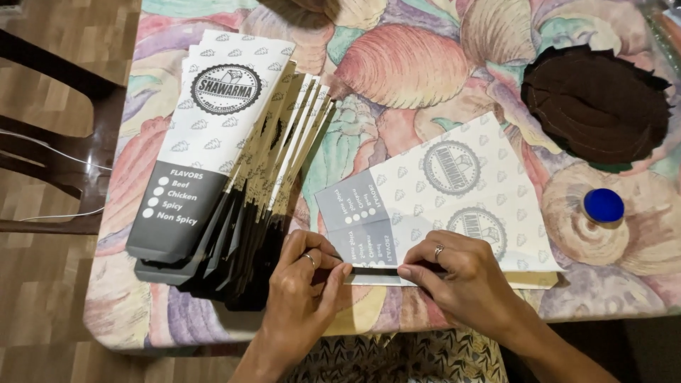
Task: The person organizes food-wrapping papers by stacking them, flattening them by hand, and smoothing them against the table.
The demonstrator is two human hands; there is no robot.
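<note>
I see both hands at the near edge of the worktop (397, 64), which wears a cloth printed with big shells. My left hand (303, 280) and right hand (454, 276) pinch the folded bottom strip of a printed paper sleeve (440, 206) lying flat between them, fingers closed on it. Just left, a fanned stack of finished sleeves (227, 156) crowds the left hand. Beyond the right hand sit a dark brown scalloped pile (596, 106) and a blue cap (604, 205). A dark chair (50, 142) stands at the left. The sleeve's near edge is hidden under my fingertips.
</note>
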